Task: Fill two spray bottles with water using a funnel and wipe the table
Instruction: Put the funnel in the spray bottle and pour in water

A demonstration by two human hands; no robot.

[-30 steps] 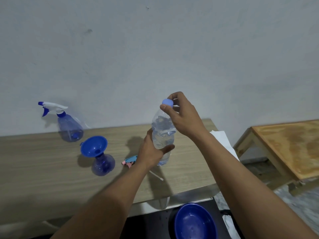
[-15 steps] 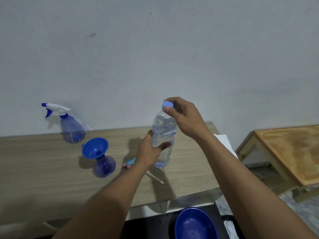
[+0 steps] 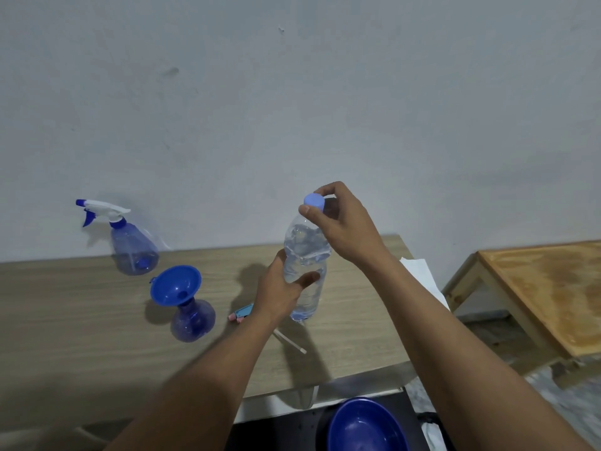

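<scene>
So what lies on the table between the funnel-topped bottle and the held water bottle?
Head view: a small teal-and-pink sprayer part lies there, partly hidden behind the left hand gripping the water bottle.

A pale grey-white wall (image 3: 357,92) is seen across the upper half, marked by a small dark smudge (image 3: 171,71) at upper left. At the right, a low wooden table (image 3: 546,288) with a stained orange-brown top and pale legs is set on a speckled grey floor (image 3: 569,395). At the bottom edge, a deep blue bowl (image 3: 364,428) is seen against a black surface (image 3: 276,431).
</scene>
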